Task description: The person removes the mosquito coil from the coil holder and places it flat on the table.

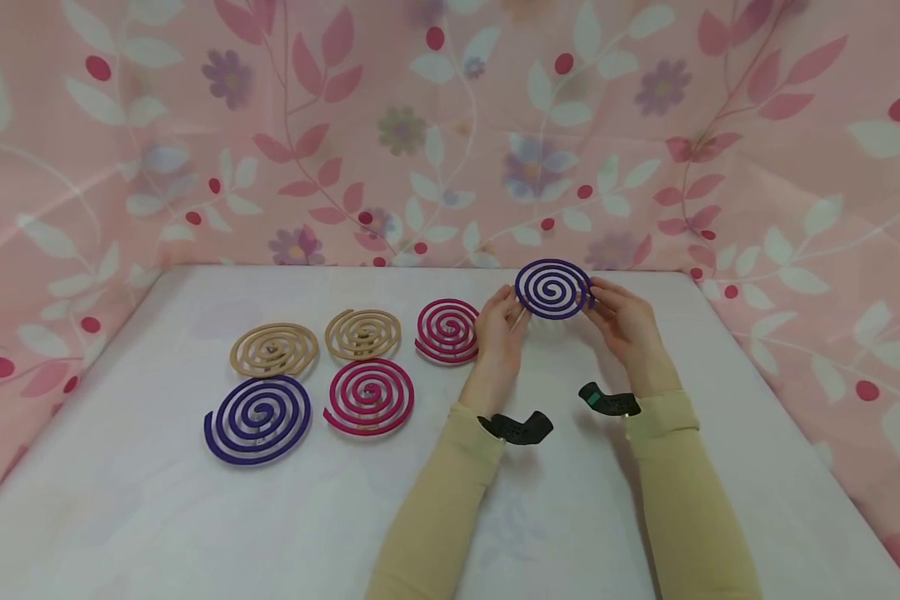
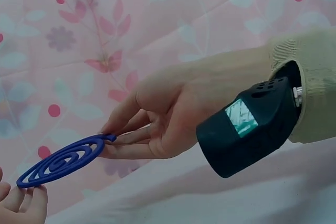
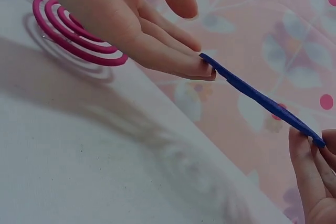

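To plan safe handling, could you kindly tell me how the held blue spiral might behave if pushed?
The blue spiral looks fairly stiff, spanning left hand to right hand without obvious sag; being thin and gapped, it's probably light and possibly fragile.

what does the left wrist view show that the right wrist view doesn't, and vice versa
Left wrist view only: the beige sleeve and the black device at the wrist.

Right wrist view only: a magenta spiral on the table, and part of another at the top left corner.

Both: the blue spiral held between left hand and right hand, the floral backdrop and the white table.
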The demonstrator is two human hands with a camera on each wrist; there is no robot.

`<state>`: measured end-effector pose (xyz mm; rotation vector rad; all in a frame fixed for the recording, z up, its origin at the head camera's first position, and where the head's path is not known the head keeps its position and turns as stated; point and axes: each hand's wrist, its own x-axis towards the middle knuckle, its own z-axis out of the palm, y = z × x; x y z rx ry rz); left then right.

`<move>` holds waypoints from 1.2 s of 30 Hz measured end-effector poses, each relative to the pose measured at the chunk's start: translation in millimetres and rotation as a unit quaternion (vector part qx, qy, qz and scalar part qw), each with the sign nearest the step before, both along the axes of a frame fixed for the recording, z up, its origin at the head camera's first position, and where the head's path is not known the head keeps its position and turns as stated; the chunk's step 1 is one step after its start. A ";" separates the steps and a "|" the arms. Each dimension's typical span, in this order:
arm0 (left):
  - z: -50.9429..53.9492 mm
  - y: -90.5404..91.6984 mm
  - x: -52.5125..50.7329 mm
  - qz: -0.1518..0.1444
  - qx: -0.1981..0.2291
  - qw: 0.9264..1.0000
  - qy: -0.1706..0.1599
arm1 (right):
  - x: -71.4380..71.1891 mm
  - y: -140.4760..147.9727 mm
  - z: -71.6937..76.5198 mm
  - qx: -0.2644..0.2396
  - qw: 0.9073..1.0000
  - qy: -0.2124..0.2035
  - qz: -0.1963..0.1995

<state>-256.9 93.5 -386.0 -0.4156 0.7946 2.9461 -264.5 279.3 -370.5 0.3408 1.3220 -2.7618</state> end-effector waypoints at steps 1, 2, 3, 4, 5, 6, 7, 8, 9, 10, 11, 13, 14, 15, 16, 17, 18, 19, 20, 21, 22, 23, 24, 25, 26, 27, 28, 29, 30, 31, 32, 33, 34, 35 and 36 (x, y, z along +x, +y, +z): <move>-1.5 0.8 -0.2 -0.003 0.004 1.000 0.003 | -0.3 1.0 -1.0 0.001 1.000 -0.003 0.002; -2.8 1.5 0.0 -0.005 0.006 1.000 0.004 | -0.5 2.0 -2.2 0.002 1.000 -0.008 0.005; -4.0 2.1 0.2 -0.006 0.009 1.000 0.008 | -0.8 2.9 -3.5 0.004 1.000 -0.012 0.008; -5.4 2.6 0.4 -0.006 0.011 1.000 0.008 | -1.5 4.1 -5.2 0.005 1.000 -0.017 0.013; -6.7 3.0 0.6 -0.007 0.014 1.000 0.010 | -2.0 5.1 -6.7 0.005 1.000 -0.022 0.017; -7.9 3.5 0.8 -0.007 0.016 1.000 0.010 | -2.6 6.2 -8.1 0.004 0.999 -0.027 0.021; -9.2 3.8 0.8 -0.008 0.017 1.000 0.010 | -2.9 7.0 -9.4 0.004 0.999 -0.033 0.023; -10.1 4.2 1.1 -0.008 0.018 1.000 0.009 | -3.2 7.8 -10.4 0.004 0.999 -0.037 0.026; -10.8 4.5 1.2 -0.007 0.019 1.000 0.008 | -3.5 8.7 -11.6 0.003 0.999 -0.040 0.028; -11.8 4.9 1.2 -0.006 0.019 1.000 0.005 | -3.9 9.6 -12.7 0.002 0.999 -0.044 0.030; -12.6 5.5 1.2 -0.006 0.019 1.000 0.003 | -4.2 10.1 -13.9 -0.001 0.998 -0.046 0.030; -14.6 7.1 1.0 -0.001 0.016 1.000 -0.001 | -4.8 11.2 -16.5 -0.003 0.998 -0.049 0.029; -15.3 8.1 1.3 0.003 0.011 1.000 -0.004 | -5.1 11.6 -17.8 -0.004 0.998 -0.051 0.026; -16.5 9.2 1.2 0.006 0.007 1.000 -0.006 | -5.3 12.0 -19.1 -0.006 0.998 -0.053 0.023; -17.7 10.7 1.5 0.010 0.001 1.000 -0.008 | -5.3 12.2 -20.3 -0.006 0.998 -0.055 0.020; -18.7 12.0 1.8 0.011 -0.002 1.000 -0.009 | -5.3 12.6 -21.6 -0.006 0.998 -0.059 0.017; -19.6 13.2 2.5 0.011 -0.009 1.000 -0.011 | -5.0 12.9 -22.5 -0.004 0.998 -0.062 0.014; -20.1 14.2 3.5 0.009 -0.016 1.000 -0.013 | -4.6 13.1 -23.4 -0.002 0.998 -0.068 0.010; -20.5 15.0 4.3 0.007 -0.021 1.000 -0.015 | -4.3 13.3 -24.4 -0.001 0.997 -0.074 0.007; -21.2 15.7 4.8 0.004 -0.024 1.000 -0.016 | -4.0 13.4 -25.5 -0.002 0.997 -0.079 0.006; -20.9 16.4 5.9 0.002 -0.028 0.999 -0.018 | -3.7 13.6 -26.5 -0.001 0.996 -0.084 0.005; -20.9 16.9 6.4 -0.001 -0.031 0.999 -0.019 | -3.4 13.7 -27.6 -0.001 0.996 -0.088 0.003; -20.8 17.2 6.8 -0.002 -0.035 0.999 -0.021 | -3.2 13.4 -28.5 0.000 0.996 -0.091 0.001; -21.0 17.3 7.0 -0.002 -0.037 0.999 -0.022 | -3.1 13.1 -29.5 0.003 0.996 -0.093 -0.001; -21.1 17.3 7.4 -0.001 -0.039 0.999 -0.023 | -2.9 12.5 -30.5 0.005 0.996 -0.093 -0.003; -21.2 17.1 7.8 -0.001 -0.041 0.999 -0.026 | -2.7 11.8 -31.4 0.007 0.996 -0.093 -0.003; -21.3 16.8 8.5 -0.001 -0.044 0.999 -0.028 | -2.5 11.0 -32.1 0.015 0.996 -0.093 -0.004; -21.7 16.5 8.6 -0.001 -0.045 0.999 -0.031 | -2.4 10.2 -32.7 0.018 0.996 -0.093 -0.005; -21.7 16.2 9.0 -0.002 -0.046 0.998 -0.034 | -2.5 9.3 -33.2 0.024 0.995 -0.092 -0.005; -21.8 15.8 9.2 -0.001 -0.048 0.998 -0.036 | -2.6 8.4 -33.5 0.027 0.995 -0.093 -0.006; -21.6 15.5 9.4 -0.001 -0.050 0.998 -0.039 | -2.7 7.5 -33.5 0.032 0.995 -0.093 -0.007; -21.4 15.3 9.2 0.000 -0.052 0.998 -0.039 | -3.1 6.8 -33.6 0.037 0.995 -0.093 -0.009; -20.9 15.2 9.0 0.001 -0.056 0.998 -0.039 | -3.6 6.0 -33.5 0.044 0.995 -0.092 -0.012; -20.9 15.1 8.1 0.002 -0.059 0.998 -0.038 | -4.1 5.2 -33.2 0.047 0.995 -0.092 -0.015; -20.5 15.0 7.4 0.003 -0.063 0.997 -0.037 | -4.6 4.5 -32.9 0.052 0.994 -0.091 -0.020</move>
